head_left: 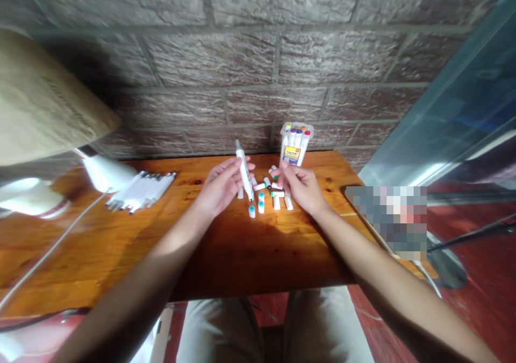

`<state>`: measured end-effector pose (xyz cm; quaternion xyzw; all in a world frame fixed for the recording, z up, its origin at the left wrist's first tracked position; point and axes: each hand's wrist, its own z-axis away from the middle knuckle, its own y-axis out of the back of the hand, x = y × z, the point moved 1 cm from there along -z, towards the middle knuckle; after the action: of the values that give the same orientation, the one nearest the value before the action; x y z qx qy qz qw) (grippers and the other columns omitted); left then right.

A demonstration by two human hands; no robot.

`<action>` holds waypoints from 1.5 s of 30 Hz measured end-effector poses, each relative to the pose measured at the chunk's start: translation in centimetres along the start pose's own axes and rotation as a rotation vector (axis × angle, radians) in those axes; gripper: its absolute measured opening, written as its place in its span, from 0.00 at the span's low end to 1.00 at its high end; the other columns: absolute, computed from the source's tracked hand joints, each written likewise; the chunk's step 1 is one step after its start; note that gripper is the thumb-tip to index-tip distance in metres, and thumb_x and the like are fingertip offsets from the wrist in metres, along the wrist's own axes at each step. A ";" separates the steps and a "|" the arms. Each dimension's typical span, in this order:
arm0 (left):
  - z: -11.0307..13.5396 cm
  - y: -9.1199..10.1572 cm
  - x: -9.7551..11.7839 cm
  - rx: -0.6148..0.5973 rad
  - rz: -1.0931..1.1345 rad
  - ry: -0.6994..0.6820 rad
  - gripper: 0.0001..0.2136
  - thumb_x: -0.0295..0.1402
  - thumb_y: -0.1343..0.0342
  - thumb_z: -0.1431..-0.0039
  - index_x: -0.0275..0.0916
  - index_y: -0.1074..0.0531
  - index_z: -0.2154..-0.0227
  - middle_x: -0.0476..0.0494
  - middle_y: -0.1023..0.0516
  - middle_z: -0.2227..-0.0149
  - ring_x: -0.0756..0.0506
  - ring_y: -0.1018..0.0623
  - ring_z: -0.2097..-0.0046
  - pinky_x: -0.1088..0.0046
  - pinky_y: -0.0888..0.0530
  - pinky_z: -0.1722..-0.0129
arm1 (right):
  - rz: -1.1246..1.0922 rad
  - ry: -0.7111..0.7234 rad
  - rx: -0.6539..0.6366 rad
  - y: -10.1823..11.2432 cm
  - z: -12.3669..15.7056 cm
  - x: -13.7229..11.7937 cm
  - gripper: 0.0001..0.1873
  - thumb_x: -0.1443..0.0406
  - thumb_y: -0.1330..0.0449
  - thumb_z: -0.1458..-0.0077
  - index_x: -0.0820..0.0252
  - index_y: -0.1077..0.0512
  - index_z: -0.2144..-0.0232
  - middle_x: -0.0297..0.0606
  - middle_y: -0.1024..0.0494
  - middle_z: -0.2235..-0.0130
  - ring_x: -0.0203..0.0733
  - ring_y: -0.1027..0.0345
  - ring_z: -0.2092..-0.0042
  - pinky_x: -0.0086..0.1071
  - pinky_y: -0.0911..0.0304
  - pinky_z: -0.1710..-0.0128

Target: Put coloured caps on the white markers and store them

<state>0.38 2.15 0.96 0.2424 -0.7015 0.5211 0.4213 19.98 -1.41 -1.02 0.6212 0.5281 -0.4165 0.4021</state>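
Note:
My left hand [221, 186] is closed around a white marker [244, 169], held nearly upright over the wooden table [242, 250]. My right hand [301, 187] hovers just to its right with fingers curled in a pinch over a scatter of loose marker caps [266, 194]; what it pinches is too small to name. Several caps have teal, green or red ends. Behind them, against the brick wall, stands a clear marker box [296, 143] with coloured markers upright in it.
A row of white markers [141, 190] lies at the table's left. A lamp with a beige shade [40, 105], its white base [24, 199] and a white cord [52, 247] occupy the far left. A glass panel [451, 116] rises at right. My knees show below the table edge.

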 end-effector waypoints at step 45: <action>0.1 1.3 0.1 -0.069 -0.378 -0.057 0.16 0.38 0.29 0.51 0.36 0.20 0.60 0.42 0.15 0.64 0.46 0.18 0.67 0.71 0.21 0.66 | 0.469 0.325 -0.401 0.3 0.2 1.3 0.12 0.62 0.37 0.41 0.57 0.20 0.56 0.41 0.18 0.61 0.42 0.26 0.63 0.36 0.32 0.59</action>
<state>-0.76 2.54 0.36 0.3702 -0.6727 0.4010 0.4996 20.40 -1.23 -2.30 0.6926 0.4992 -0.0965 0.5117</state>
